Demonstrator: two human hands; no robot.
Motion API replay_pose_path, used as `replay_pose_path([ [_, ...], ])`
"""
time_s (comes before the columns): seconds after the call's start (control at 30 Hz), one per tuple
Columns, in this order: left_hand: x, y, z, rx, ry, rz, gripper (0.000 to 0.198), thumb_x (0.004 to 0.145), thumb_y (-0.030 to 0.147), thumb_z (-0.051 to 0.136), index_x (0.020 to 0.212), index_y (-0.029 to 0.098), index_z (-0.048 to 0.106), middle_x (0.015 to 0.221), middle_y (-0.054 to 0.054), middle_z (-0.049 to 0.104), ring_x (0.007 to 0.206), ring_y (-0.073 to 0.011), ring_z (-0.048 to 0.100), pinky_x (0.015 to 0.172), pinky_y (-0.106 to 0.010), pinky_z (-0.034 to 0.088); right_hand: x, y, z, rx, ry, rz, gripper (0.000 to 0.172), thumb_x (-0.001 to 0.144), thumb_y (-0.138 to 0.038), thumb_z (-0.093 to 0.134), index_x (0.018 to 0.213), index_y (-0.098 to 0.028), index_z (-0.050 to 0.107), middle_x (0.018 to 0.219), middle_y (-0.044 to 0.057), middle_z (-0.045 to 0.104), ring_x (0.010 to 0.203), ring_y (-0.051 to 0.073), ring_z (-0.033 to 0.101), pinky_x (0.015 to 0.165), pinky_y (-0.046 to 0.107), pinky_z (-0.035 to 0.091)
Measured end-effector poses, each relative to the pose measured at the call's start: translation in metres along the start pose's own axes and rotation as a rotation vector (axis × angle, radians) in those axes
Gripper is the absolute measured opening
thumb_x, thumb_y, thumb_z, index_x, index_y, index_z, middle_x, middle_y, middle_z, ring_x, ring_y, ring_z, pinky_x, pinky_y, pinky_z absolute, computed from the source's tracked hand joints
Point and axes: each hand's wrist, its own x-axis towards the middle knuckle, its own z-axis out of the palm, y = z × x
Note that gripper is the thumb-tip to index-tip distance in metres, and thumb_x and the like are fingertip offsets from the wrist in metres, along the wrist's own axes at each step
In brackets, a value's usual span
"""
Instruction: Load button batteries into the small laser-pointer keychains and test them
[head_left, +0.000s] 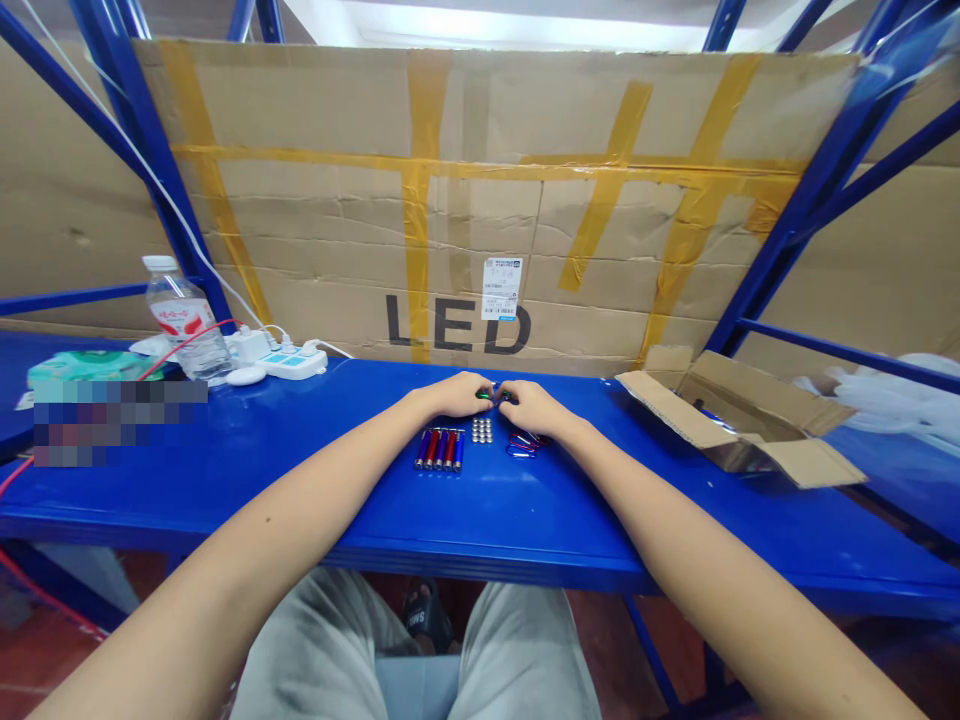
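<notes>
Both my hands meet above the middle of the blue table (300, 450). My left hand (461, 394) is closed round a small green and dark piece, mostly hidden by the fingers. Close beside it, my right hand (529, 406) is closed on a small dark piece that I cannot make out. Several red and blue metal tubes (439, 450) lie side by side in a row below my left hand. Small silver round pieces (481, 431) form a grid between the hands. Red and blue carabiner clips (523, 445) lie just below my right hand.
An open cardboard box (720, 415) stands on the right. At the back left are a plastic bottle (184, 325), a white power strip (292, 362) with cables and a green package (94, 368). A large cardboard sheet (330, 250) rises behind the table.
</notes>
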Motion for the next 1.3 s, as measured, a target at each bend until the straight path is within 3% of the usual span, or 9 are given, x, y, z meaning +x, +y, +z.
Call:
replay_pose_path([
  [0.13,0.002,0.0,0.003,0.017,-0.001,-0.027,0.022,0.083,0.033,0.055,0.093,0.016,0.067,0.095,-0.006,0.07,0.082,-0.0181,0.061,0.068,-0.026,0.041,0.003,0.007,0.001,-0.048,-0.019,-0.084,0.025,0.084,-0.013,0.054,0.101,-0.018,0.07,0.107,0.009,0.071,0.099,0.022,0.064,0.085,0.027,0.043],
  [0.3,0.004,0.0,0.003,0.01,0.002,-0.028,0.021,0.083,0.029,0.055,0.095,0.017,0.068,0.095,-0.006,0.069,0.084,-0.0179,0.06,0.068,-0.026,0.041,0.007,0.013,0.003,-0.115,-0.035,-0.085,0.02,0.083,-0.013,0.057,0.094,-0.019,0.073,0.099,0.008,0.073,0.092,0.021,0.065,0.082,0.027,0.044],
  [0.4,0.003,0.001,0.001,0.014,-0.007,-0.031,0.019,0.083,0.027,0.055,0.092,0.017,0.068,0.091,-0.006,0.069,0.08,-0.0171,0.06,0.065,-0.025,0.04,0.005,0.01,0.001,-0.086,-0.028,-0.093,0.019,0.082,-0.015,0.058,0.094,-0.02,0.073,0.098,0.007,0.073,0.091,0.02,0.065,0.081,0.026,0.044],
  [0.6,-0.003,-0.002,-0.005,0.02,-0.034,-0.086,0.018,0.08,0.027,0.056,0.09,0.017,0.069,0.088,-0.006,0.07,0.078,-0.0178,0.06,0.065,-0.026,0.04,-0.002,0.001,-0.006,0.005,-0.064,-0.148,0.034,0.076,-0.007,0.057,0.101,-0.023,0.073,0.103,0.004,0.072,0.093,0.019,0.064,0.084,0.025,0.044],
  [0.83,-0.008,-0.01,-0.008,0.051,-0.038,-0.083,0.018,0.08,0.027,0.057,0.089,0.017,0.069,0.087,-0.005,0.069,0.076,-0.0161,0.059,0.063,-0.025,0.038,-0.005,-0.004,-0.011,0.013,-0.151,-0.229,0.033,0.075,-0.005,0.054,0.094,-0.022,0.074,0.097,0.003,0.073,0.089,0.018,0.064,0.083,0.025,0.045],
  [1.0,-0.01,-0.008,-0.008,0.047,-0.037,-0.09,0.018,0.08,0.027,0.057,0.089,0.018,0.069,0.087,-0.005,0.069,0.076,-0.0162,0.059,0.064,-0.025,0.039,-0.008,-0.008,-0.016,0.032,-0.161,-0.191,0.035,0.074,-0.006,0.056,0.099,-0.023,0.074,0.1,0.003,0.073,0.089,0.018,0.063,0.082,0.025,0.045],
  [1.3,-0.011,-0.01,-0.009,0.008,-0.035,-0.074,0.015,0.08,0.026,0.06,0.089,0.018,0.068,0.09,-0.004,0.07,0.081,-0.0165,0.06,0.069,-0.024,0.041,-0.01,-0.01,-0.017,0.052,-0.223,-0.15,0.018,0.078,-0.018,0.062,0.09,-0.022,0.075,0.088,0.002,0.072,0.078,0.016,0.062,0.072,0.024,0.043],
])
